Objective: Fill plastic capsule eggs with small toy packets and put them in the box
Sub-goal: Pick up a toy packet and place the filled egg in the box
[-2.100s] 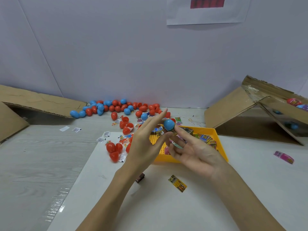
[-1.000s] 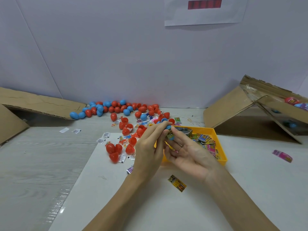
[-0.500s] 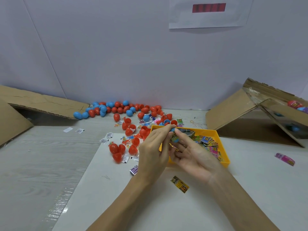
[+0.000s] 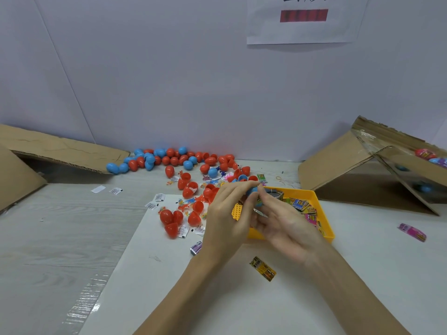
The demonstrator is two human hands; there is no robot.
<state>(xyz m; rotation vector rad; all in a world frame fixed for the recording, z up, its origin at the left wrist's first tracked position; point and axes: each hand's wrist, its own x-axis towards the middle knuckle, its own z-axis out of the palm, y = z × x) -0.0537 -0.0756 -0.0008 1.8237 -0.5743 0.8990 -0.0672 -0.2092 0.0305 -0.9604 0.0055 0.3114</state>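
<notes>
A smooth, glossy blue capsule egg (image 4: 253, 192) sits at the centre of the frame, pinched between both hands above the near-left corner of a yellow plastic tray (image 4: 325, 218). Only a sliver of its rounded shell shows between the fingers, so which way its long axis runs cannot be told; it may be tipped slightly toward the right. The left hand (image 4: 228, 218) has its fingers curled over the egg from the left, fingertips meeting at the top. The right hand (image 4: 284, 224) lies palm-up and partly spread, its thumb and forefinger closing on the egg from the right, with a thin printed packet (image 4: 260, 212) held against its fingers just below the egg.

The tray has a perforated floor and holds a heap of small, flat, brightly printed toy packets (image 4: 301, 205). Left and above centre, shiny red and blue egg shells (image 4: 174, 160) lie scattered on the pale wood-grain tabletop (image 4: 48, 238), some whole, some as open halves, mixed with white paper slips. A white sheet (image 4: 145, 274) covers the table under the arms, with a yellow packet (image 4: 263, 268) lying flat on it below the hands. At the right edge a corrugated cardboard box (image 4: 338, 160) tilts on its side, a few filled eggs visible within.
</notes>
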